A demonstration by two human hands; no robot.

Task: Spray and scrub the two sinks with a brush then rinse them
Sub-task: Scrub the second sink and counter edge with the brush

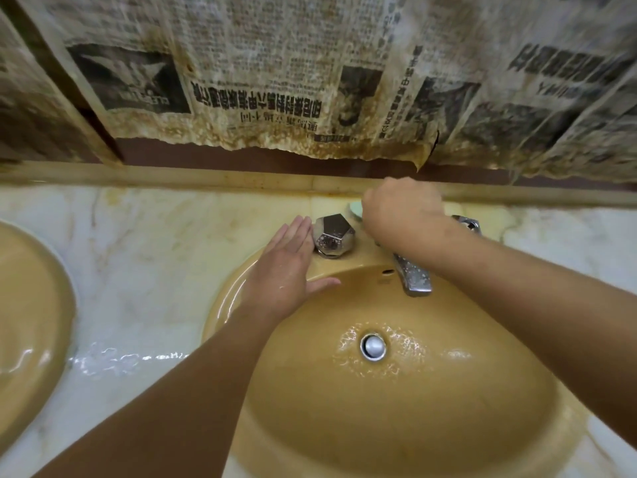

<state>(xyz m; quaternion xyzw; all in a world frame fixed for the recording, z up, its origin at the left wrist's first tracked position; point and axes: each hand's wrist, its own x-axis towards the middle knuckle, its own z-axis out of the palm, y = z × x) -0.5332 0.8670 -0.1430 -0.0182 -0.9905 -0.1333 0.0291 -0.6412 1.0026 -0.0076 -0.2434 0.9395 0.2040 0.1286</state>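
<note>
We judge the glossy mustard ceramic sink [396,408] wet, slippery; left hand [289,270] flat-fingered on its rim; right hand [401,208] grips a pale green item [355,209], presumably the brush.

So we've got two mustard-yellow oval sinks set in the counter. The right sink [396,408] fills most of our view, its bowl wet with water rippling round the drain. The left sink [31,305] only pokes in at the edge, glossy and wet-looking too.
</note>
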